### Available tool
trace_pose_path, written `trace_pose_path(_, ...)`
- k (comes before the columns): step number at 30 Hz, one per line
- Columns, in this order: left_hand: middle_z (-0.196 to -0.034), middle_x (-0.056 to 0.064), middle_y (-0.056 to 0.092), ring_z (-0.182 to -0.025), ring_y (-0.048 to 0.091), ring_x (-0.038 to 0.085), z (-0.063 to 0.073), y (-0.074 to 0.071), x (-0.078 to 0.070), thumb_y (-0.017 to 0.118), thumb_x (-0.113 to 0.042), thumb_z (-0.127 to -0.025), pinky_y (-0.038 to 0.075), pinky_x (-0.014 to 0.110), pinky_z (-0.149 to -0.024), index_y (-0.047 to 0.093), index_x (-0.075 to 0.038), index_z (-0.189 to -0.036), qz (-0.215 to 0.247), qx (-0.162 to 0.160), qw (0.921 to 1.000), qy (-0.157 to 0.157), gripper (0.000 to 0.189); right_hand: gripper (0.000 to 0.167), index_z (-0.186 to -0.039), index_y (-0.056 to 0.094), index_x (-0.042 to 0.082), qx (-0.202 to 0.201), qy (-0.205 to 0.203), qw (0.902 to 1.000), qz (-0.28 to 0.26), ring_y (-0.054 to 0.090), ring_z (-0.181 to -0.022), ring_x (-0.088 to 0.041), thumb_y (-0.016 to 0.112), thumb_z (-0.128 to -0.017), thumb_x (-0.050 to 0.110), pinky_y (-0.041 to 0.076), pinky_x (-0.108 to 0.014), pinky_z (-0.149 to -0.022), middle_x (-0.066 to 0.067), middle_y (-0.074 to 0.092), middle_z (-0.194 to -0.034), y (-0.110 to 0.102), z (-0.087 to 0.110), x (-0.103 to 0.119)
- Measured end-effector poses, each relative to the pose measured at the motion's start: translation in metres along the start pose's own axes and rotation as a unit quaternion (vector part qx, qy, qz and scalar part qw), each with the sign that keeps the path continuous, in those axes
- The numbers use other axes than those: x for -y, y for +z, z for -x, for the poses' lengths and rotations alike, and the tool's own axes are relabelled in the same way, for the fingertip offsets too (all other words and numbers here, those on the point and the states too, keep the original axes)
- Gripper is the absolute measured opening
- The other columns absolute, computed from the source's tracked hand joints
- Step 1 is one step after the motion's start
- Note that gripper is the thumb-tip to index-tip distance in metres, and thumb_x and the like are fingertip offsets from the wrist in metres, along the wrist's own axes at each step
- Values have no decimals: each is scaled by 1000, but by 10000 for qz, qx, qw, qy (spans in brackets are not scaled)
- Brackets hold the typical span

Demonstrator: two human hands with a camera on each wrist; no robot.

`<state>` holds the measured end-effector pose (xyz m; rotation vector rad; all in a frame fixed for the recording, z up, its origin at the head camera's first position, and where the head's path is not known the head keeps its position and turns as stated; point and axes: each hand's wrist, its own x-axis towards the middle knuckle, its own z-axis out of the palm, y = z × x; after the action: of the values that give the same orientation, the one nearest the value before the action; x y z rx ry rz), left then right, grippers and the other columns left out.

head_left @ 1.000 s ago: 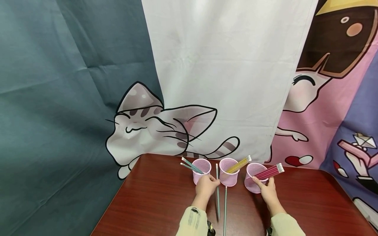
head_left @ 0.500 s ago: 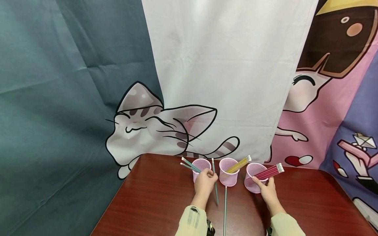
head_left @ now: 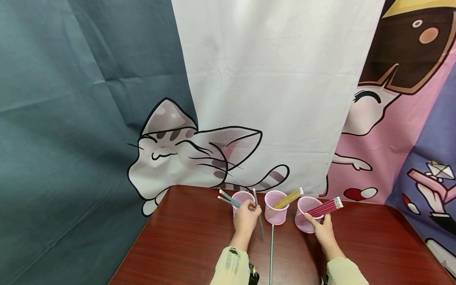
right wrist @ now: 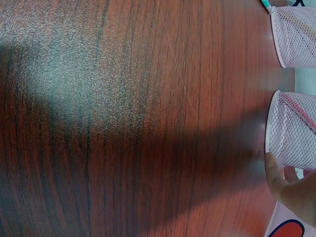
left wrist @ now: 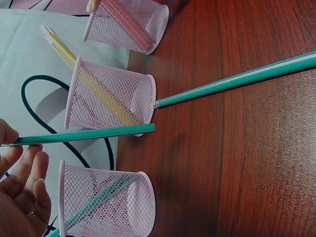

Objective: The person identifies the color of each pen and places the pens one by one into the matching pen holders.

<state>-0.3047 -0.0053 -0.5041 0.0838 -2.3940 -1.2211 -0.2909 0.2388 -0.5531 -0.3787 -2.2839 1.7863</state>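
My left hand (head_left: pixel 246 219) pinches a green pencil (left wrist: pixel 94 134) between thumb and fingers. The pencil stands nearly upright, eraser end up, its lower end off the table. Just behind that hand is the left pink mesh pencil cup (left wrist: pixel 106 202), with a few green pencils (head_left: pixel 229 198) leaning in it. My right hand (head_left: pixel 324 233) holds the right pink pencil cup (head_left: pixel 303 223) by its side, thumb near the rim. Several dark red pencils (head_left: pixel 324 208) lean out of that cup. Part of the right hand's fingers is hidden behind it.
Between them stands a middle pink mesh cup (head_left: pixel 275 217) with several yellow pencils (head_left: pixel 288 200). Another green pencil (head_left: pixel 272 253) lies on the reddish-brown table (head_left: pixel 171 241), its eraser end close to the middle cup. A printed curtain (head_left: pixel 278 87) hangs behind the table.
My left hand has lifted the green pencil off the table, raising it slightly up and left towards the left cup. The right hand and all three cups have stayed put.
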Motion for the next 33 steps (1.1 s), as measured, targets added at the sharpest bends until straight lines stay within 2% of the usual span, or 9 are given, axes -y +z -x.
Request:
trace_pose_path(9,-61,-17,56,-55,51,0,-4,-2,-4,68,-22,-72,39,24,-50,59,-21,-68,190,-44,9998,-95,10,76,-140,19,-2,9,7,10000,62,20,-131,-41,65,-87,28,16,-51,-107,-31,28,-137,0,0,1)
trace_pose_path(13,-61,-15,58,-55,52,0,-5,-3,-6,69,-19,-72,42,23,-51,59,-19,-68,424,-172,9990,15,11,75,-140,20,-1,-9,3,10000,55,22,-131,-41,65,-86,27,16,-51,-107,-31,29,-136,0,0,0)
trace_pose_path(17,-61,-7,62,-56,56,3,-8,-5,-9,69,-12,-72,45,23,-53,60,-13,-68,876,-331,9954,215,10,75,-139,20,-1,-8,-5,10000,50,22,-130,-40,65,-86,27,16,-51,-107,-31,30,-136,0,0,0)
trace_pose_path(21,-63,-4,63,-58,59,5,-11,-8,-11,68,-9,-73,47,21,-55,60,-9,-69,1280,-361,9908,243,9,76,-140,19,-2,1,-10,10000,74,21,-131,-41,65,-86,28,16,-51,-107,-31,29,-137,-1,0,0)
trace_pose_path(29,-66,-2,63,-60,61,6,-21,-16,-18,68,-6,-74,50,21,-57,61,-7,-72,1593,-636,9842,431,7,77,-140,18,-2,24,-8,10000,45,20,-131,-41,65,-87,28,15,-51,-107,-31,28,-137,-1,-1,0)
trace_pose_path(33,-69,-1,64,-62,62,7,-26,-21,-20,67,-7,-76,51,21,-58,62,-7,-74,1748,-649,9819,340,6,77,-140,18,-2,27,-3,10000,37,20,-131,-41,65,-87,28,16,-51,-107,-31,27,-137,0,0,0)
